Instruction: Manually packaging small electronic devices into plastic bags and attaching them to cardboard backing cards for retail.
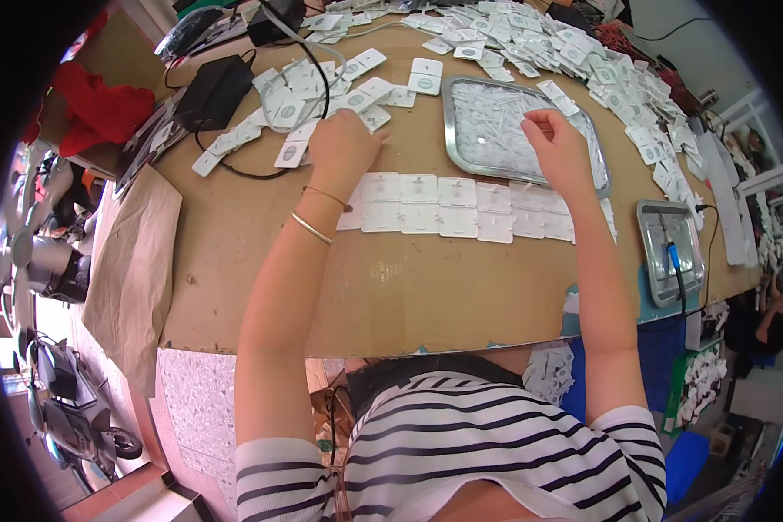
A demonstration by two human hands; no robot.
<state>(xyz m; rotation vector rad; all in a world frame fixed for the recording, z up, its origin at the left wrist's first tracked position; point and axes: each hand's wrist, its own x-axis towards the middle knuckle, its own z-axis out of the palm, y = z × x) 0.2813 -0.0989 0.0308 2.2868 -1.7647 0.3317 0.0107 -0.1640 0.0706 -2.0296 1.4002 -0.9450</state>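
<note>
Left hand (pixel 344 146) lay at loose white cards (pixel 357 101), right hand (pixel 558 148) above metal tray (pixel 451 130).
Left grip was indiscernible; right was loosely curled, hold unclear. Right forearm (pixel 605 278) overhung card rows (pixel 457 207); brushing risked skewing them.

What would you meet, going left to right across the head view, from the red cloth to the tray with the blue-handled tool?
Crumpled red cloth, black rectangular box, person's bare left hand, person's bare right hand, silver rectangular metal tray with blue-handled tool.
</note>
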